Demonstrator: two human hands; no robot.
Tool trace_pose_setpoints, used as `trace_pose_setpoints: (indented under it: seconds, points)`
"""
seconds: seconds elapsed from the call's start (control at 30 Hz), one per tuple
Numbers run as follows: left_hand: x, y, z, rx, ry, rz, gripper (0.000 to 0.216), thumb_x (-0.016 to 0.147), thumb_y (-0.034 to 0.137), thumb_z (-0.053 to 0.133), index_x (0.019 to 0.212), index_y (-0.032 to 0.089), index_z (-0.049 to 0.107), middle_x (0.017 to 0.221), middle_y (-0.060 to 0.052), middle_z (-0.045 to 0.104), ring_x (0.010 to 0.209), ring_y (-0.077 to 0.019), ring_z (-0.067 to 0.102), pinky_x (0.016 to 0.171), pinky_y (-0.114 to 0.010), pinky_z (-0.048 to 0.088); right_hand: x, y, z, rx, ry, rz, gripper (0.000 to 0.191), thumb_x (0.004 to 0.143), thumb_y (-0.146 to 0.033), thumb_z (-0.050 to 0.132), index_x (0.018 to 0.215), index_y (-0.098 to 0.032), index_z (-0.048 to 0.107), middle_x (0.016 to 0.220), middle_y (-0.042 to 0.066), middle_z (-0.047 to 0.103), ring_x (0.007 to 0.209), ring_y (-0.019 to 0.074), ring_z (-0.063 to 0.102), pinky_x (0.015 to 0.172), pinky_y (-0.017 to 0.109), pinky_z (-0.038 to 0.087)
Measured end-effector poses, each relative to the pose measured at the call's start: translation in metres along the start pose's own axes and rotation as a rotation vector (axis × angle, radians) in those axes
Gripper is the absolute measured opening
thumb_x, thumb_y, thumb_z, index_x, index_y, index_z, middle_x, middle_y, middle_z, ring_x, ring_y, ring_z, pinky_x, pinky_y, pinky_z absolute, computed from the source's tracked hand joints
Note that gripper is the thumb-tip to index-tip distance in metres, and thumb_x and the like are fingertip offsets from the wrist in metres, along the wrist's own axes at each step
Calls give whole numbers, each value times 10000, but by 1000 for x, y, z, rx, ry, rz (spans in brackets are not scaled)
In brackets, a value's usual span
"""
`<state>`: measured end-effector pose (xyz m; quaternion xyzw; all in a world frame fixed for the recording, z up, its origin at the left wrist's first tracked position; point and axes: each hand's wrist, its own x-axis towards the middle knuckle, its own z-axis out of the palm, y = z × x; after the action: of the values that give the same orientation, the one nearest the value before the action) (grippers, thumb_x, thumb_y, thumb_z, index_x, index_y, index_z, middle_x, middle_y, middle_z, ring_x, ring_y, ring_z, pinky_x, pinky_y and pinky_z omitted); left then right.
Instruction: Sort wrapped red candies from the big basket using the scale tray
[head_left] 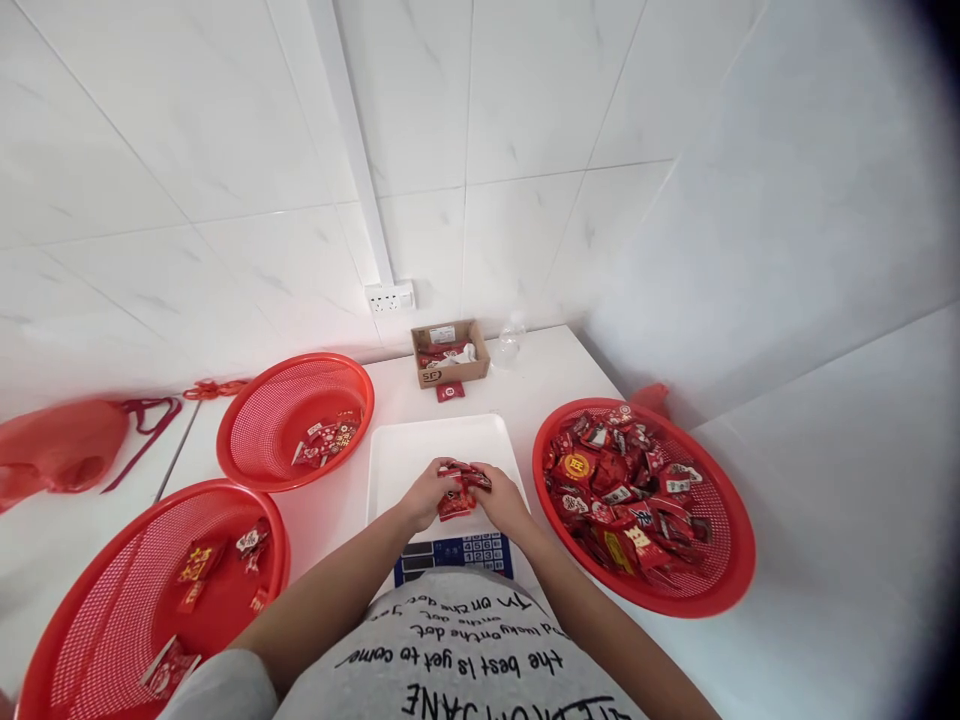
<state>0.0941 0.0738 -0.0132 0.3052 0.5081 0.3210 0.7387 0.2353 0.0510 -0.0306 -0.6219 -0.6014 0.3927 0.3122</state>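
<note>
Both hands meet over the white pan of a digital scale (409, 440), close to my body. My left hand (427, 493) is closed on red wrapped packets (456, 503), its fingers curled at their left side. From the right, my right hand (501, 496) grips the same small bunch of red packets. How many packets there are I cannot tell, since fingers cover part of them. Below the hands shows the scale's blue keypad (484, 551). To the right, a red mesh basket (739, 530) holds a heap of similar red packets (607, 470).
Left are two more red baskets, one farther (255, 425) and one nearer (75, 640), each with a few packets. Against the wall stand a small cardboard box (454, 372) and a clear plastic bottle (511, 338). A red packet (450, 392) lies before the box; a red bag (67, 445) lies far left.
</note>
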Motion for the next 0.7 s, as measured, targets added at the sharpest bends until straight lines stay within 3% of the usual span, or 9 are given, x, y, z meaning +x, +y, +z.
trace_pose_setpoints:
  seconds: [0.13, 0.33, 0.53, 0.7]
  points:
    - [-7, 7, 2, -179, -24, -42, 304, 647, 107, 592, 906, 214, 473, 760, 5, 598, 613, -130, 597, 584, -260, 477, -4, -9, 4, 125, 4, -17, 365, 729, -126, 451, 1079, -160, 553, 1051, 77, 610, 929, 168, 593, 826, 316, 471]
    - [-14, 18, 1, -337, -35, -115, 204, 728, 328, 616, 872, 226, 513, 724, 25, 612, 610, -137, 614, 552, -259, 495, -12, -23, 7, 227, -16, -146, 385, 677, -94, 473, 1026, -196, 600, 1099, 72, 563, 1061, 195, 513, 911, 361, 425]
    - [-9, 18, -8, -438, -11, -194, 127, 736, 252, 619, 771, 150, 550, 660, -10, 636, 560, -121, 605, 569, -240, 503, -19, -35, 3, 280, -8, -159, 384, 744, -141, 470, 1118, -216, 514, 1148, 68, 555, 1076, 188, 511, 929, 378, 415]
    - [-12, 18, -14, -534, -53, -220, 129, 756, 281, 583, 774, 154, 570, 676, -13, 646, 598, -123, 615, 619, -254, 507, -24, -52, -6, 400, 23, -96, 189, 812, -255, 461, 980, -200, 526, 976, 49, 621, 906, 164, 590, 820, 318, 477]
